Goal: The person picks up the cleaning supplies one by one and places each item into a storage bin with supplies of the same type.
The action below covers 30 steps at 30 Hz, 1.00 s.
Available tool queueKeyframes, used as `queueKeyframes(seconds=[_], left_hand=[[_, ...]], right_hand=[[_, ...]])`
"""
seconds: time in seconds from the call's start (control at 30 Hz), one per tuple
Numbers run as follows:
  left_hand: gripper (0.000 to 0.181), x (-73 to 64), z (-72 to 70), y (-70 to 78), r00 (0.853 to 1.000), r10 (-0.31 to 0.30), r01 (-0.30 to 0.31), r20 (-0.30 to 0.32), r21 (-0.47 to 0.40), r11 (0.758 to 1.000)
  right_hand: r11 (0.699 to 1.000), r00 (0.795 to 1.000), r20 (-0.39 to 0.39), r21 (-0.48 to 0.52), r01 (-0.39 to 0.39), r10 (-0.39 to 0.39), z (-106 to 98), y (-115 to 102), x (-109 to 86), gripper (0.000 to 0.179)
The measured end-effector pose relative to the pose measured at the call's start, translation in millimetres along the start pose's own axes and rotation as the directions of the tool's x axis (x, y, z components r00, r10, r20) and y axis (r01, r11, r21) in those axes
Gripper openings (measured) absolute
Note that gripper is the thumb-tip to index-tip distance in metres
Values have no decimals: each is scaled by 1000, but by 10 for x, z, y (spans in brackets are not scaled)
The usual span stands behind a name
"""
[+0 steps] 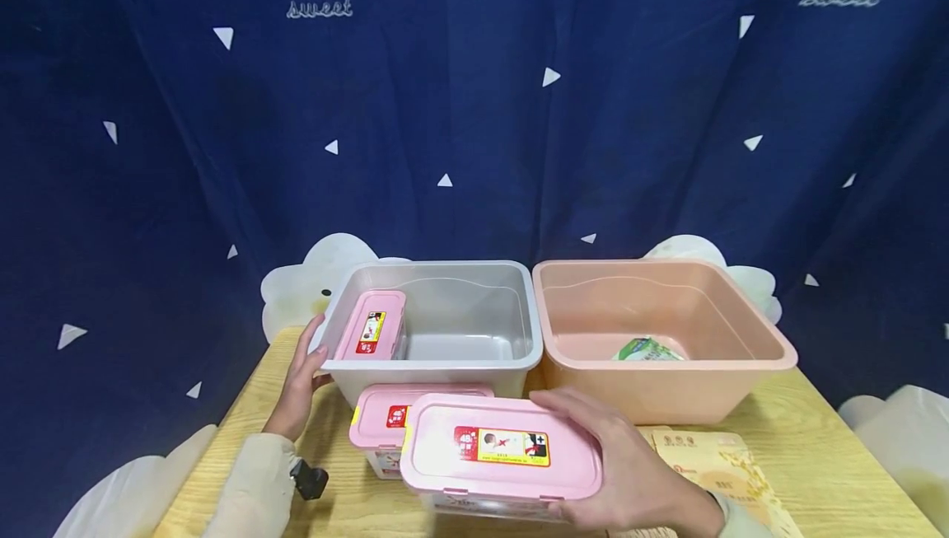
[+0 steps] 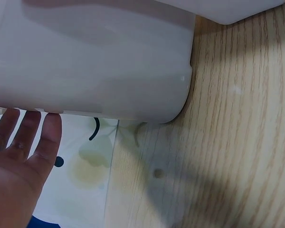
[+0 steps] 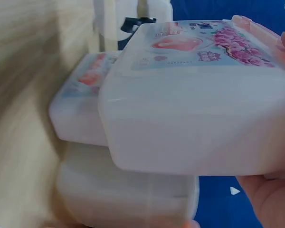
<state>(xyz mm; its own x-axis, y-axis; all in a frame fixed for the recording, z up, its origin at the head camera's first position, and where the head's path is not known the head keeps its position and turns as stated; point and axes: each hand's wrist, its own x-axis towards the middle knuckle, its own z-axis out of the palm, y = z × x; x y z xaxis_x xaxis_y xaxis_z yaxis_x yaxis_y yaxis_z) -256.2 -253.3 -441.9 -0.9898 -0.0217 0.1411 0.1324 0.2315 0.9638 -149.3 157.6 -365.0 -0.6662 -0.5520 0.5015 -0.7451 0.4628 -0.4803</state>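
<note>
My right hand grips the right end of a pink-lidded plastic box, held above the table. In the right wrist view, this box has a translucent white body with a floral label. A second pink-lidded box stands on the table behind it, partly hidden. My left hand is at the left side of a grey plastic bin; in the left wrist view, its extended fingers touch the bin's wall. Inside this bin, against its left wall, lies another pink-lidded box.
To the right, next to the grey bin, stands a peach bin with a green-and-white packet inside. A tan printed package lies on the wooden table at front right. A dark blue curtain hangs behind.
</note>
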Motion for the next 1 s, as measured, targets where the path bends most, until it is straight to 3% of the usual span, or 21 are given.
queueKeyframes(seconds=[0.13,0.43,0.7,1.0], left_hand=[[52,-6,24,-7,1000,7,-7,-15,-12,1000],[50,2,88,12,999,2,-3,-38,-41,999],[49,4,89,15,999,11,-13,-50,-44,999],[47,-19,104,27,998,2,-5,-57,-54,999]], right_hand=[[999,1000,6,-26,-21,21,-151,-34,25,91],[994,994,-25,-37,104,-105,-479,-93,177,96],[988,996,-57,-142,54,-63,-705,-157,302,96],[996,999,-46,-84,24,-28,-775,-175,522,95]])
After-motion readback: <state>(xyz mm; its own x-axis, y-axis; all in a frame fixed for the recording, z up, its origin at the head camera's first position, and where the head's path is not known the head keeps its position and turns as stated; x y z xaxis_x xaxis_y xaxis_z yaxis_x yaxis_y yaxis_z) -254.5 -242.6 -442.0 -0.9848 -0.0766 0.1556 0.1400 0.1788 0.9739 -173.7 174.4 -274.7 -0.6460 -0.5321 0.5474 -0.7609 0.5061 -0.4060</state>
